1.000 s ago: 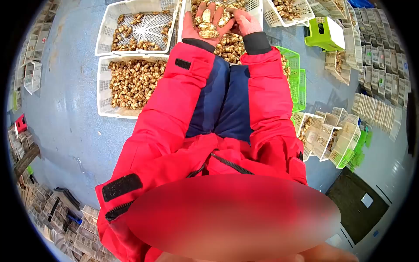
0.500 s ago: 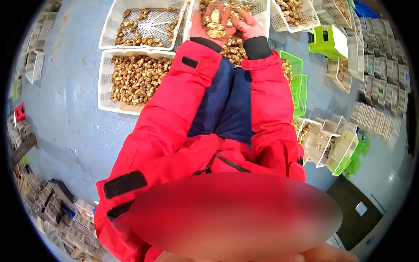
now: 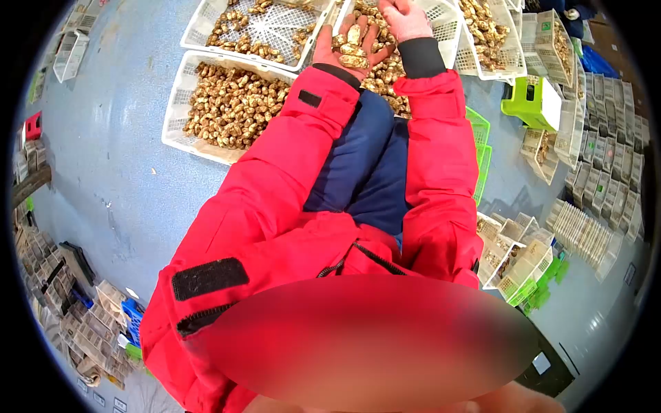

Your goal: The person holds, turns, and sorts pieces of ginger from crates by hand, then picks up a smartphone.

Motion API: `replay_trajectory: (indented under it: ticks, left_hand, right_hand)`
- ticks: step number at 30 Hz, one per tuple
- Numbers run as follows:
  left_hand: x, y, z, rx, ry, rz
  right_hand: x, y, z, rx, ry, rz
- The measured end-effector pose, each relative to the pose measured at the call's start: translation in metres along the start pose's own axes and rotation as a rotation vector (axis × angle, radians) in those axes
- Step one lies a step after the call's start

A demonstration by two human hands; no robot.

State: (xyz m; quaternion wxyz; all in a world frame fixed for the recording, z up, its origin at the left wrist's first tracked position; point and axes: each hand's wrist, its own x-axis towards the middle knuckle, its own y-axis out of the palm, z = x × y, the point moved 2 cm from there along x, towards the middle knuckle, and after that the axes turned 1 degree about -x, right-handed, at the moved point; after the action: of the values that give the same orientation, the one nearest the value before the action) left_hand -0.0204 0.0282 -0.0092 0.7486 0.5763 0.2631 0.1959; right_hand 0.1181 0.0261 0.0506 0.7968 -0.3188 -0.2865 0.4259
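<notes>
My left hand [image 3: 332, 49] is palm up with fingers apart over a white basket [image 3: 444, 31], and several brown-and-cream mottled oblong pieces [image 3: 354, 50] rest on it. Their exact kind I cannot make out. Just right of it, my right hand [image 3: 406, 19] is raised over the same basket with its fingers curled together; anything in them is hidden. More such pieces [image 3: 392, 72] lie below both hands. Left of the hands, a white crate [image 3: 180, 96] is filled with similar pieces [image 3: 234, 107]. Behind that crate, another white basket [image 3: 272, 24] holds a looser scatter of them.
Another white basket of pieces [image 3: 487, 34] stands to the right, near a green-and-white stool [image 3: 533, 103]. Green baskets [image 3: 482, 165] are beside my right leg. Stacked crates [image 3: 606, 165] line the far right, and more containers [image 3: 89, 337] stand at lower left on the blue floor [image 3: 131, 172].
The view has shifted, so the baskets sit further right and higher. My right hand has moved up and away from my left palm, which still carries pieces.
</notes>
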Motion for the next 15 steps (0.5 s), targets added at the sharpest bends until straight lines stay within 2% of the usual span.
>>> replay_trajectory:
  ticks: [2, 4, 6, 8, 10, 11, 12, 13, 14, 15]
  left_hand:
    - [0.000, -0.002, 0.002, 0.027, 0.002, -0.026]
    - [0.001, -0.006, 0.005, 0.043, -0.020, -0.042]
    - [0.002, -0.012, -0.001, 0.065, -0.008, -0.059]
    - [0.005, -0.021, 0.000, -0.008, 0.022, -0.087]
    - [0.020, -0.044, 0.004, 0.042, 0.192, 0.032]
    - [0.031, -0.055, 0.000, 0.515, 0.323, -0.010]
    - [0.043, -0.064, 0.001, 0.739, 0.394, -0.023]
    - [0.057, -0.078, 0.002, 0.960, 0.469, -0.053]
    - [0.076, -0.090, 0.012, 0.930, 0.500, -0.036]
    - [0.088, -0.101, 0.019, 0.901, 0.528, -0.022]
  right_hand:
    - [-0.024, -0.007, -0.004, 0.135, 0.255, 0.139]
    - [-0.037, 0.000, -0.006, 0.059, 0.119, 0.039]
    - [-0.046, 0.002, -0.003, 0.021, 0.098, -0.050]
    - [-0.056, 0.007, 0.002, 0.248, 0.101, -0.090]
    - [-0.066, 0.020, 0.015, 0.349, 0.037, -0.125]
    - [-0.070, 0.029, 0.022, 0.368, -0.012, -0.134]
    - [-0.075, 0.041, 0.028, 0.227, -0.077, -0.175]
    - [-0.072, 0.050, 0.015, 0.384, -0.024, -0.098]
    - [-0.066, 0.055, 0.002, 0.534, 0.032, -0.020]
    - [-0.071, 0.034, 0.030, 0.617, 0.080, 0.085]
